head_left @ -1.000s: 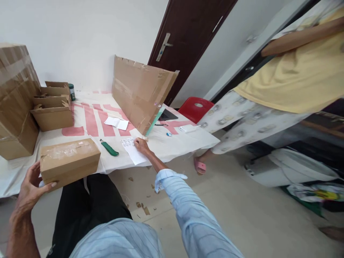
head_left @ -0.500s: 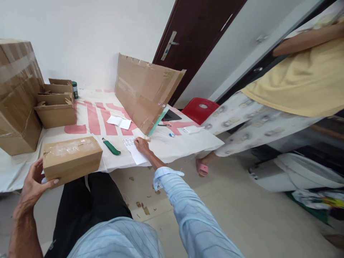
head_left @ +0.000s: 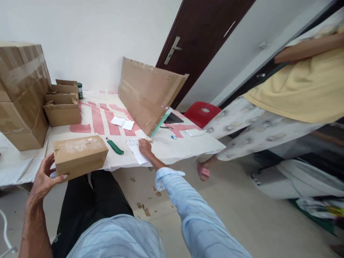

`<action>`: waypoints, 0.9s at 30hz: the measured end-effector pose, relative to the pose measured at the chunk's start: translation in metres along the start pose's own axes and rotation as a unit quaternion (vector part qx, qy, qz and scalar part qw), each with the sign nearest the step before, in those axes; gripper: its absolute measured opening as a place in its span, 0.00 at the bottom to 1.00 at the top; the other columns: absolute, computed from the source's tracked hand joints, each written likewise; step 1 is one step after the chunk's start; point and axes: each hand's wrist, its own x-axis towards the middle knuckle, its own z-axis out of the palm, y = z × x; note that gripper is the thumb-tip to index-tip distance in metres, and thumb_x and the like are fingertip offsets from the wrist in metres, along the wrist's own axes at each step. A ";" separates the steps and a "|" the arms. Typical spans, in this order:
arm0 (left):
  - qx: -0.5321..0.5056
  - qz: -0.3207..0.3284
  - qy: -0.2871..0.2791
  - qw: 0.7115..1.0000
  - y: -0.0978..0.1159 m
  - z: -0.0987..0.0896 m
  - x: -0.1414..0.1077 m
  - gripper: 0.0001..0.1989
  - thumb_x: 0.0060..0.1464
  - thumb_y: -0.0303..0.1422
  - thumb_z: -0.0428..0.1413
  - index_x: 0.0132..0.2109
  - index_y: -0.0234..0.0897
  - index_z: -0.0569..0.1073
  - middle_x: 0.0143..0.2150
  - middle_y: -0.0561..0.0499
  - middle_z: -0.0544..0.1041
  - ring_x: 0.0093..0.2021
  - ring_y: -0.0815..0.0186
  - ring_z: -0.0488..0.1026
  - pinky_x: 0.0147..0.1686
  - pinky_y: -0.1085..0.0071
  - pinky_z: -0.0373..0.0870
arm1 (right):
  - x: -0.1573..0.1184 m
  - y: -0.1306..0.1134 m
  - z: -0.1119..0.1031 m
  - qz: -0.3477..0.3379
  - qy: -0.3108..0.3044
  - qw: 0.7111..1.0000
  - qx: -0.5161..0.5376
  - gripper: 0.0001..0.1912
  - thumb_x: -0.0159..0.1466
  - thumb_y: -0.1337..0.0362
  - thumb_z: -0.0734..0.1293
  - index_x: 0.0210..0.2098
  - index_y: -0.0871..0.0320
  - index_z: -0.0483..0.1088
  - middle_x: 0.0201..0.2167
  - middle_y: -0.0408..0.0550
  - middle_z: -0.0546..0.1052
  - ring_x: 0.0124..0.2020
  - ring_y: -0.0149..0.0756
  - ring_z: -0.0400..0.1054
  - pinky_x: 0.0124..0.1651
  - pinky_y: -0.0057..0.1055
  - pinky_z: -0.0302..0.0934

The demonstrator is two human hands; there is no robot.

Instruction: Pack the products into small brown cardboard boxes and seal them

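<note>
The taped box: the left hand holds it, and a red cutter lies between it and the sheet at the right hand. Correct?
Only the colour is wrong: the head view shows a green cutter between the taped box and the sheet. The rest holds.

Ahead of me, a cardboard panel (head_left: 150, 93) stands on the table (head_left: 199, 147), with folded white paper (head_left: 122, 123) near it. On my left, open cardboard boxes (head_left: 63, 116) sit beside a large taped carton (head_left: 24, 93). A red plastic chair (head_left: 199, 114) and a person in yellow (head_left: 298, 93) are to my right.

The draped table (head_left: 195, 146) bears open cartons (head_left: 63, 116), papers (head_left: 139, 156), a knife (head_left: 115, 147).
</note>
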 end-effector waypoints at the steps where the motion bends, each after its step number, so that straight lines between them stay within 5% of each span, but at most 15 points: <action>1: -0.002 -0.001 -0.002 1.000 -0.002 -0.001 -0.001 0.58 0.32 0.42 0.81 0.70 0.45 0.67 0.75 0.38 0.69 0.76 0.39 0.64 0.66 0.48 0.75 | -0.002 0.000 -0.002 0.003 0.012 1.000 0.015 0.12 0.68 0.67 0.61 0.35 0.57 0.77 0.40 0.55 0.82 0.43 0.43 0.74 0.51 0.35 0.65; 7: -0.014 -0.001 -0.012 1.000 -0.009 -0.005 -0.002 0.57 0.34 0.42 0.80 0.71 0.47 0.66 0.76 0.39 0.67 0.77 0.39 0.61 0.69 0.48 0.72 | -0.019 0.007 -0.014 0.016 0.066 0.993 0.100 0.17 0.65 0.62 0.57 0.35 0.56 0.77 0.31 0.50 0.81 0.36 0.42 0.75 0.44 0.35 0.70; 12: 0.010 -0.018 -0.016 1.000 -0.009 -0.005 -0.003 0.60 0.32 0.40 0.81 0.71 0.44 0.64 0.74 0.36 0.69 0.76 0.37 0.63 0.70 0.45 0.69 | -0.045 -0.006 -0.019 0.001 0.120 0.983 0.142 0.17 0.64 0.61 0.56 0.37 0.56 0.76 0.36 0.52 0.81 0.42 0.43 0.75 0.50 0.38 0.71; 18: -0.034 0.029 -0.028 0.999 -0.002 -0.001 -0.007 0.61 0.37 0.44 0.79 0.74 0.46 0.58 0.78 0.34 0.63 0.79 0.39 0.58 0.72 0.45 0.66 | -0.087 -0.067 -0.007 -0.079 0.102 0.968 0.213 0.14 0.67 0.59 0.60 0.39 0.55 0.76 0.43 0.54 0.81 0.49 0.46 0.74 0.51 0.41 0.71; 23: -0.038 0.062 -0.030 0.997 -0.001 -0.001 -0.007 0.56 0.39 0.43 0.79 0.71 0.47 0.60 0.79 0.34 0.60 0.80 0.41 0.55 0.75 0.42 0.58 | -0.122 -0.135 -0.001 -0.184 0.014 0.942 0.282 0.13 0.71 0.55 0.64 0.44 0.55 0.77 0.43 0.53 0.81 0.46 0.44 0.76 0.46 0.39 0.73; 27: -0.037 0.062 -0.031 0.997 0.000 -0.001 -0.011 0.54 0.38 0.42 0.80 0.68 0.46 0.62 0.76 0.35 0.64 0.78 0.41 0.60 0.73 0.44 0.62 | -0.142 -0.172 -0.003 -0.227 -0.053 0.922 0.310 0.15 0.74 0.53 0.64 0.50 0.54 0.77 0.47 0.53 0.81 0.48 0.44 0.77 0.47 0.38 0.73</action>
